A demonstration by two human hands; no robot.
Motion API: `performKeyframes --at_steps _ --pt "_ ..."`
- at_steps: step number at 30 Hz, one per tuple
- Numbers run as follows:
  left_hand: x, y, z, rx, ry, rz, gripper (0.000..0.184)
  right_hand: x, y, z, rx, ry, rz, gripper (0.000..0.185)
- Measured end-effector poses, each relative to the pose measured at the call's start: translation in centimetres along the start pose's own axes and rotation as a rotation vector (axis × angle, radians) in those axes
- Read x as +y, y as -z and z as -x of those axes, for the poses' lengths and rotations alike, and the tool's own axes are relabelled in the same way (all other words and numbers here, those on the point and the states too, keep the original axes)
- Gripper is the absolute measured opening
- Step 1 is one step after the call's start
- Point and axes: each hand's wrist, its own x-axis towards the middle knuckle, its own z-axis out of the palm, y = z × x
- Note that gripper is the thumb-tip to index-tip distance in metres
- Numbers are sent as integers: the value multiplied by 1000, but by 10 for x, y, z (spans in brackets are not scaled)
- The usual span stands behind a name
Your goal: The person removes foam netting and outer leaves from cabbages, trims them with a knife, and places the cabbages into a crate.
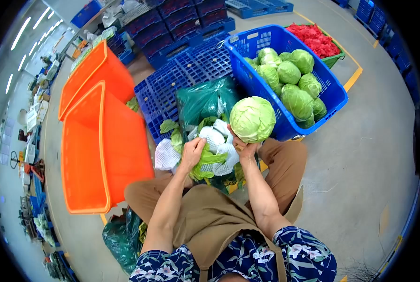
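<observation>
My right hand is wrapped round the base of a pale green cabbage, holding it up beside the blue crate. My left hand is closed, with a loose green cabbage leaf hanging at its fingers; the fingertips are partly hidden. Below both hands lie white foam net sleeves mixed with torn leaves. Just beyond them sits a dark green plastic bag, its opening facing me. Several whole cabbages fill part of the blue crate at my right.
Two orange bins stand on the left. A blue plastic pallet lies behind the green bag. Stacked dark crates rise at the back. A green basket of red netting is behind the blue crate. Another green bag lies at lower left.
</observation>
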Motion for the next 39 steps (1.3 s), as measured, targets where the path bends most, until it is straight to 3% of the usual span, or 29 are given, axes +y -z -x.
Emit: performKeyframes --at_steps 3,7,9,10,13,14,17,19,22,23,25,29,31,33,34,35,36,37,39 --pt "-27 -24 -13 108 27 5 35 -30 -25 -19 -105 84 93 67" --pt "-79 -48 -31 71 -12 -209 32 -58 -95 -38 78 298 233 78" --pt "-95 -57 -31 3 101 -261 33 -99 -94 -54 -101 189 113 80" --pt "-122 -62 -33 -131 136 -301 26 -117 -91 -64 -130 248 160 76" --pt "-144 -75 -26 -160 50 -425 22 -143 -87 -76 -115 360 208 69" --pt "-147 -81 -30 -253 197 -427 28 -146 -85 -77 -102 381 256 64" --pt "-152 -98 -35 -154 98 -510 34 -127 -83 -79 -38 320 415 60" --pt "-152 -110 -51 -190 45 -533 46 -108 -63 -83 -129 71 425 48" --pt "-157 -134 -84 -185 -72 -604 56 -56 -9 -88 254 9 841 34" --pt "-164 -140 -90 -209 -90 -609 56 -39 6 -86 297 -113 873 29" --pt "-179 -149 -98 -251 -124 -615 57 -22 70 -88 514 -217 1030 30" --pt "-215 -149 -74 -592 67 -829 71 -10 163 -83 790 -328 1221 23" --pt "-232 -143 -65 -651 103 -849 72 -28 208 -81 954 -311 1577 20" --pt "-243 -140 -57 -608 110 -764 69 -68 233 -76 911 -74 2004 12" --pt "-249 -143 -60 -617 104 -796 65 -85 228 -81 947 93 2254 18" --pt "-252 -143 -63 -624 113 -792 65 -106 221 -85 1008 114 2351 20" --pt "-253 -144 -66 -628 120 -787 64 -138 237 -86 1011 144 2435 19" --pt "-256 -146 -69 -630 127 -783 64 -130 201 -96 995 241 2449 24" --pt "-263 -138 -73 -698 145 -644 60 -155 206 -111 1052 288 2322 30"
